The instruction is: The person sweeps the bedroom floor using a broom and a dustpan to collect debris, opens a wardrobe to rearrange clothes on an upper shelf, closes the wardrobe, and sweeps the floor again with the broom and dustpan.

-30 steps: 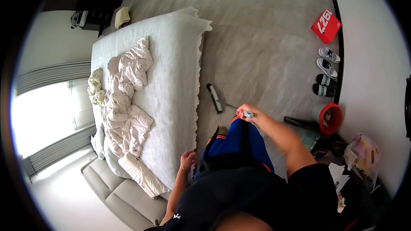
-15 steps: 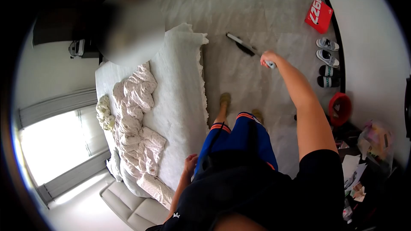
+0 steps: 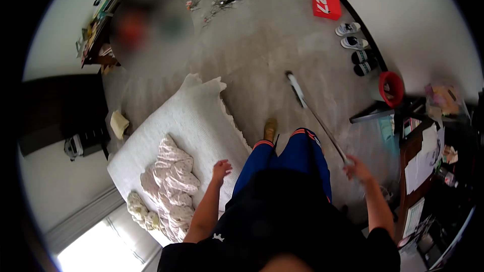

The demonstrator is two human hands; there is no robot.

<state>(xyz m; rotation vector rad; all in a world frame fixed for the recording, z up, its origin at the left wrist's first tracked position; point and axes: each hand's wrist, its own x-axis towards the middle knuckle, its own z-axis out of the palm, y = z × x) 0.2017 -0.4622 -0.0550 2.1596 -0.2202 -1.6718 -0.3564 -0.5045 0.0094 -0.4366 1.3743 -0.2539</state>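
A home bedroom: a bed [image 3: 199, 116] with a rumpled quilt [image 3: 174, 181] left of the grip [image 3: 353, 167], shoes [image 3: 354, 43] beyond it by the wall.

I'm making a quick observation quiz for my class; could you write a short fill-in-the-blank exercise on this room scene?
1. The broom is held in the person's ____ hand.
2. The number printed on the box by the wall is ____.
3. The rim of the bin is coloured ____.

Missing words: right; 1927; red.
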